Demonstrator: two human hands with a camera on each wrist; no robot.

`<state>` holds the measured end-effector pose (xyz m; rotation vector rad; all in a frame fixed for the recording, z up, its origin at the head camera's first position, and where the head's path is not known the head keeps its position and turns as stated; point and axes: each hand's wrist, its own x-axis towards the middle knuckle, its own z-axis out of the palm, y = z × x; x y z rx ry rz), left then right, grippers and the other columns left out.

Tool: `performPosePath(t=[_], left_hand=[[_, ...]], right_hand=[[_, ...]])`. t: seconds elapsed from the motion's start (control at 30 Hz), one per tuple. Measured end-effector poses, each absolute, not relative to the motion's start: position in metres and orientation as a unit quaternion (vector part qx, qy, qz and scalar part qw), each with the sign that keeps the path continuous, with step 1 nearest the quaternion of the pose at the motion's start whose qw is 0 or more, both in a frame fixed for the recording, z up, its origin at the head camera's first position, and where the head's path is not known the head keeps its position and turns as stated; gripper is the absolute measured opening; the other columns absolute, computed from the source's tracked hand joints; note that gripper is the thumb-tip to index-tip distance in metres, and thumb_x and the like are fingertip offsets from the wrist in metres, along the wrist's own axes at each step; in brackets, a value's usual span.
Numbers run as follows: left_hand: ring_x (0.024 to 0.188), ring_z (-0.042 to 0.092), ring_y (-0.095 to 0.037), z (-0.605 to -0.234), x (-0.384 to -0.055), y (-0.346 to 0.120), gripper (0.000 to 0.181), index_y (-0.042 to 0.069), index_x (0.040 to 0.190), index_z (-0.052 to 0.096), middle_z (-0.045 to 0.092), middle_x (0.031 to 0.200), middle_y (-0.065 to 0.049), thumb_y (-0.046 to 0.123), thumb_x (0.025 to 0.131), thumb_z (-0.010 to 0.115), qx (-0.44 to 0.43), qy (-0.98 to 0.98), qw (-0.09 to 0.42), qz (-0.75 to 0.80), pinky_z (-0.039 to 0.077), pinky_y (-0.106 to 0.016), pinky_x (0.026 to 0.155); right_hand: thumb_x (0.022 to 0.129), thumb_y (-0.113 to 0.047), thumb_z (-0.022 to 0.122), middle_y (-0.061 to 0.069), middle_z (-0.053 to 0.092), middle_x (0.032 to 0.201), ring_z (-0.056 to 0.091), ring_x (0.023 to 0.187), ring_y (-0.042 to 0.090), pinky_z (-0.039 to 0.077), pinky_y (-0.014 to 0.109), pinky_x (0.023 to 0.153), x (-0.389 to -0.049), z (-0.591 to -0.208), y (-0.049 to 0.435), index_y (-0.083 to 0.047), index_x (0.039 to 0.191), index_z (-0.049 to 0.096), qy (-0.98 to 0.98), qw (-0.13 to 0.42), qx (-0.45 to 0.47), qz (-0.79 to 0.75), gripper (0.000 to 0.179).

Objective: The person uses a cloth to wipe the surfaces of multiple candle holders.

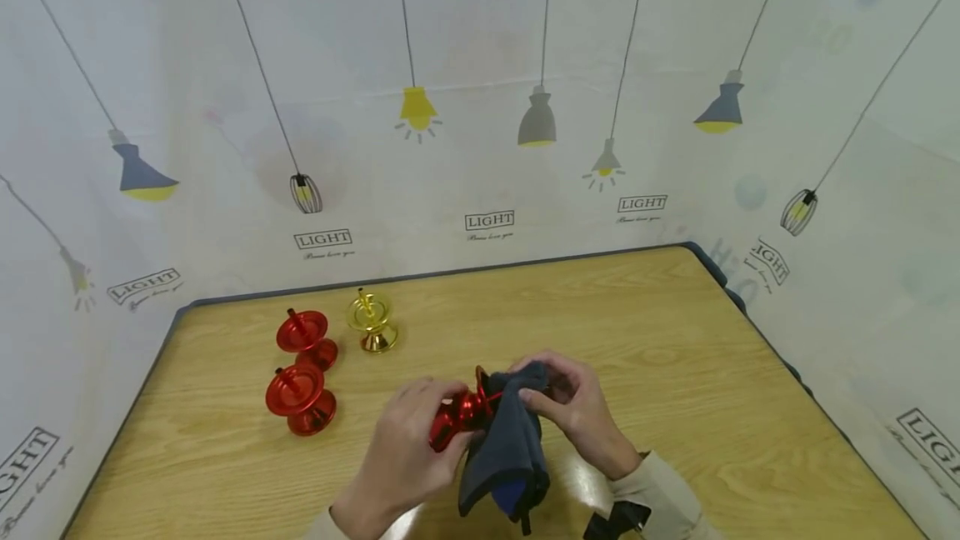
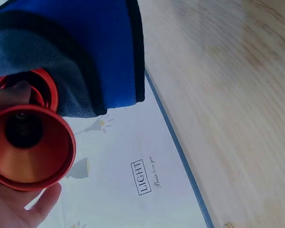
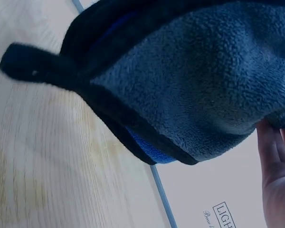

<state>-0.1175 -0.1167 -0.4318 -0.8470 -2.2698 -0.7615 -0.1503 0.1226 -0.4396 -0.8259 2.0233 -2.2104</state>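
Tilted on its side, a shiny red candle holder [image 1: 471, 409] is gripped by my left hand [image 1: 405, 440] near its base. The left wrist view looks into its hollow, flared base [image 2: 33, 166]. A grey cloth [image 1: 506, 440] with a blue reverse and black edging drapes over the dish end and hangs down. My right hand [image 1: 581, 411] pinches this cloth between thumb and fingers at the dish. In the right wrist view the cloth [image 3: 194, 80] covers most of the holder's far end, and a black loop sticks out at its corner.
Two more red candle holders, one in front [image 1: 298, 398] and one behind [image 1: 302, 332], stand upright at the left of the wooden table [image 1: 750, 407]. A gold candle holder [image 1: 372, 322] stands beside them. A lamp-printed white sheet [image 1: 480, 148] encloses the table's back and sides.
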Motion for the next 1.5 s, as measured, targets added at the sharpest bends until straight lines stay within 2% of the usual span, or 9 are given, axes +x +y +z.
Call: performPosePath(t=[0.3,0.53,0.67,0.77,0.97,1.1,1.2,1.33,1.5], left_hand=[[0.087,0.062,-0.006,-0.427,-0.112,-0.120,0.033,0.017,0.106,0.075,0.073,0.092,0.008,0.039,0.083,0.081,-0.293,-0.886,0.225,-0.279,0.054,-0.030,0.078],[0.082,0.055,-0.001,-0.424,-0.115,-0.124,0.022,0.018,0.100,0.076,0.064,0.091,0.012,0.036,0.099,0.064,-0.298,-0.881,0.072,-0.360,0.048,-0.022,0.070],[0.074,0.057,0.001,-0.422,-0.117,-0.127,0.019,0.014,0.110,0.073,0.063,0.089,0.005,0.028,0.099,0.067,-0.275,-0.849,-0.006,-0.451,0.048,-0.020,0.064],[0.071,0.060,0.001,-0.420,-0.115,-0.127,0.033,0.012,0.119,0.069,0.066,0.091,0.002,0.024,0.090,0.079,-0.271,-0.848,0.040,-0.454,0.053,-0.020,0.062],[0.092,0.065,-0.015,-0.422,-0.115,-0.118,0.052,0.010,0.114,0.068,0.069,0.100,0.000,0.022,0.070,0.093,-0.311,-0.865,0.278,-0.280,0.058,-0.036,0.080],[0.086,0.064,-0.018,-0.424,-0.115,-0.114,0.046,0.008,0.108,0.070,0.067,0.094,-0.002,0.014,0.067,0.092,-0.312,-0.854,0.328,-0.256,0.057,-0.040,0.080],[0.084,0.063,-0.017,-0.424,-0.115,-0.115,0.044,0.008,0.106,0.072,0.068,0.090,0.000,0.015,0.067,0.091,-0.315,-0.854,0.324,-0.256,0.056,-0.038,0.080],[0.084,0.064,-0.012,-0.423,-0.114,-0.120,0.036,0.010,0.105,0.074,0.072,0.091,0.002,0.022,0.075,0.089,-0.322,-0.862,0.252,-0.300,0.056,-0.031,0.075],[0.089,0.067,-0.006,-0.419,-0.121,-0.133,0.019,0.010,0.109,0.073,0.074,0.100,-0.002,0.024,0.096,0.071,-0.321,-0.817,-0.018,-0.478,0.058,-0.023,0.076]], right_hand=[[0.097,0.006,0.060,0.000,0.071,0.113,0.071,0.094,0.012,0.060,0.028,0.075,-0.149,-0.442,0.129,0.011,0.116,0.061,0.625,0.033,-0.315,-0.714,0.020],[0.097,0.006,0.059,0.002,0.069,0.115,0.070,0.097,0.012,0.059,0.028,0.076,-0.149,-0.443,0.131,0.010,0.117,0.060,0.610,0.055,-0.329,-0.719,0.020],[0.097,0.007,0.059,0.002,0.069,0.116,0.070,0.098,0.012,0.058,0.027,0.077,-0.148,-0.445,0.130,0.010,0.118,0.061,0.614,0.054,-0.326,-0.716,0.021],[0.097,0.005,0.060,0.001,0.069,0.117,0.070,0.099,0.012,0.058,0.027,0.078,-0.148,-0.444,0.129,0.009,0.119,0.060,0.629,0.043,-0.306,-0.714,0.022],[0.097,0.001,0.063,0.000,0.069,0.119,0.069,0.100,0.012,0.057,0.025,0.080,-0.148,-0.443,0.124,0.011,0.123,0.058,0.647,-0.002,-0.251,-0.720,0.028],[0.097,0.001,0.064,0.002,0.070,0.117,0.069,0.098,0.013,0.058,0.026,0.080,-0.147,-0.441,0.121,0.011,0.123,0.059,0.640,-0.005,-0.251,-0.726,0.028],[0.097,0.001,0.064,0.002,0.070,0.116,0.069,0.096,0.013,0.058,0.027,0.078,-0.146,-0.440,0.121,0.008,0.122,0.061,0.641,0.002,-0.261,-0.722,0.026],[0.096,0.003,0.064,0.002,0.069,0.116,0.071,0.095,0.014,0.059,0.028,0.075,-0.144,-0.438,0.124,0.007,0.120,0.062,0.643,0.013,-0.284,-0.711,0.024],[0.096,0.007,0.061,0.003,0.070,0.117,0.071,0.094,0.013,0.059,0.029,0.073,-0.142,-0.436,0.125,0.009,0.118,0.062,0.621,0.036,-0.323,-0.713,0.023]])
